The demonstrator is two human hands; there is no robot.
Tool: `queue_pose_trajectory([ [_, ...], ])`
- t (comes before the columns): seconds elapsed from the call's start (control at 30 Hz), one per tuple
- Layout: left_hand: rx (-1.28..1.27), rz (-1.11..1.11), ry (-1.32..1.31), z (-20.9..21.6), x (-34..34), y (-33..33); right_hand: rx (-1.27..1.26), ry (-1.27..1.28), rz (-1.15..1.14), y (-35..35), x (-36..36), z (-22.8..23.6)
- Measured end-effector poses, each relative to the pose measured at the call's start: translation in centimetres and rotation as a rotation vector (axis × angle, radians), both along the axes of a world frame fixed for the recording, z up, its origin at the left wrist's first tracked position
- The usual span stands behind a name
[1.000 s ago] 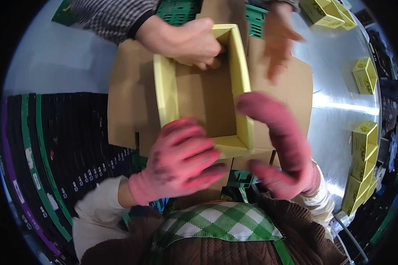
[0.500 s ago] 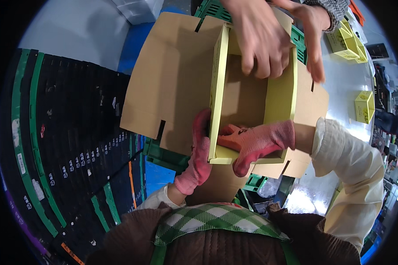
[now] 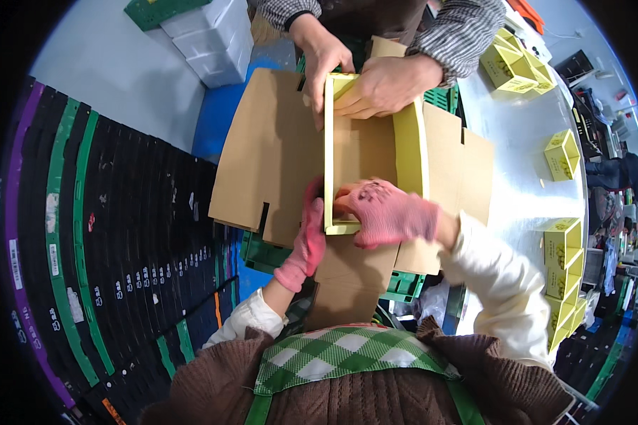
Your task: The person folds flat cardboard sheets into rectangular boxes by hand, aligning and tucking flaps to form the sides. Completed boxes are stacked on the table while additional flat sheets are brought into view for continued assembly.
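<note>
A yellow cardboard box (image 3: 410, 145), open at the top, stands over a large brown carton with its flaps (image 3: 259, 159) spread. My left hand (image 3: 306, 248), in a pink glove, lies along the outside of the box's left wall at the near corner. In a matching glove, my right hand (image 3: 388, 212) reaches over the near edge; its fingers grip the same corner from inside, their tips partly hidden. Across from me, a co-worker's left hand (image 3: 384, 85) folds over the far wall, and their other hand (image 3: 325, 60) holds the far left corner.
Stacked black crates (image 3: 145, 234) with green and purple edges line the left. On the right, a metal table (image 3: 507, 166) bears several yellow boxes (image 3: 562, 156). A green crate (image 3: 406, 285) shows beneath the carton. White foam boxes (image 3: 213, 49) stand at the back left.
The co-worker's hands have come down onto the box's far end and grip it. My right hand has closed in on the near left corner. The view has shifted, showing more of the table.
</note>
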State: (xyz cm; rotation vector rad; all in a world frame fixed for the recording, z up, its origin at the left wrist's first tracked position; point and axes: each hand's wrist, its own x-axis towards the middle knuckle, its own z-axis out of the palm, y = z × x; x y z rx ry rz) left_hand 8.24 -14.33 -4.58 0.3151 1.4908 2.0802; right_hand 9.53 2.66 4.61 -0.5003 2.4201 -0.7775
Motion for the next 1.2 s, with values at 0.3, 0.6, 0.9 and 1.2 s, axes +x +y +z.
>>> queue_pose_trajectory([
  [0.3, -0.558, 0.358, 0.706, -0.3, -3.6, -6.3, -0.035, 0.738, -1.374, 4.2, 16.4, -4.4],
  [0.6, -1.394, 0.202, 0.543, 1.1, -11.7, -9.3, -0.003, 0.086, -1.706, 11.5, 23.5, -10.2],
  [0.9, -1.400, 0.006, 0.469, 2.9, -13.2, -9.8, -0.091, 0.020, -1.744, 10.9, 22.8, -6.9],
  [1.2, -1.621, 0.054, 0.715, 3.4, -13.4, -9.3, 0.501, 0.357, -1.662, 10.1, 22.4, -5.6],
])
